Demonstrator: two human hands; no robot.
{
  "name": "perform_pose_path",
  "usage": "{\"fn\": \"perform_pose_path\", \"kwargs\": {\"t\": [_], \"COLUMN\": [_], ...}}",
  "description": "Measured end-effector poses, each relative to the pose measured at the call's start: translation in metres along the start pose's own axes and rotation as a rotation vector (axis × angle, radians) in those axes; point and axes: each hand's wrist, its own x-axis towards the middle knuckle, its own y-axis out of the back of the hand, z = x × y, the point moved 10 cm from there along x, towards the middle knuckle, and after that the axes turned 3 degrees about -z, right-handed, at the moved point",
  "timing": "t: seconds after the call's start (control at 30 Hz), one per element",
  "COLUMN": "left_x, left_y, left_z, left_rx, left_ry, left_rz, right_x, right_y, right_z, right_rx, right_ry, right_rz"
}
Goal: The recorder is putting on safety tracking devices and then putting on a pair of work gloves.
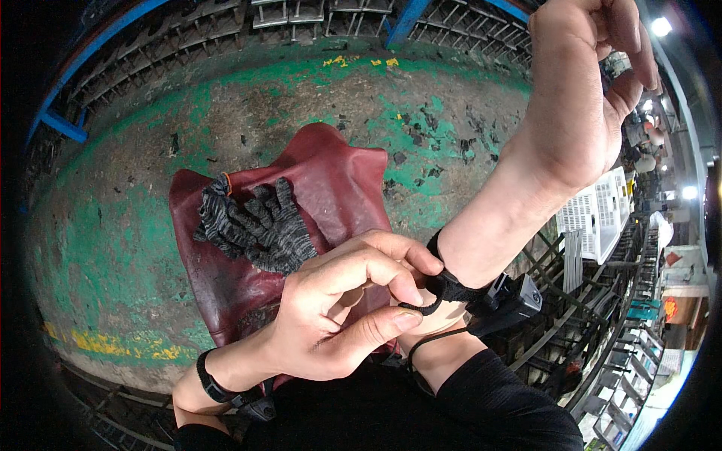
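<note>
The left hand [338, 308] had its thumb and forefinger pinched on the loose end of the black wrist strap [444, 289] around the raised right forearm, apparently half fastened, while the right hand [590, 83] curled loosely, empty, and the grey knit gloves [259, 225] lay unworn on the maroon leather [338, 173].

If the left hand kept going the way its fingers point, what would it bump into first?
The left hand points right, its fingertips already pinching the black strap on the right forearm. So it would meet that strap and the wrist behind it at once.
</note>
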Motion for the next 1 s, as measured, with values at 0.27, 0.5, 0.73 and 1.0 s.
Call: {"fn": "perform_pose_path", "kwargs": {"t": [0.27,0.5,0.73,1.0], "left_x": [0.000,-0.009,-0.006,-0.006], "left_y": [-0.007,-0.006,-0.003,0.000], "left_z": [-0.004,-0.002,0.005,-0.010], "left_rx": [0.000,-0.105,0.117,-0.034], "left_ry": [-0.037,0.051,-0.077,0.034], "left_rz": [-0.093,-0.007,-0.005,0.075], "right_x": [-0.001,-0.001,-0.003,-0.005], "right_y": [-0.001,0.001,0.004,0.009], "right_z": [0.001,0.000,0.001,0.003], "right_rx": [-0.005,-0.030,-0.049,-0.075], "right_ry": [0.005,0.016,0.024,0.036], "right_rz": [-0.012,-0.015,-0.016,-0.014]}}
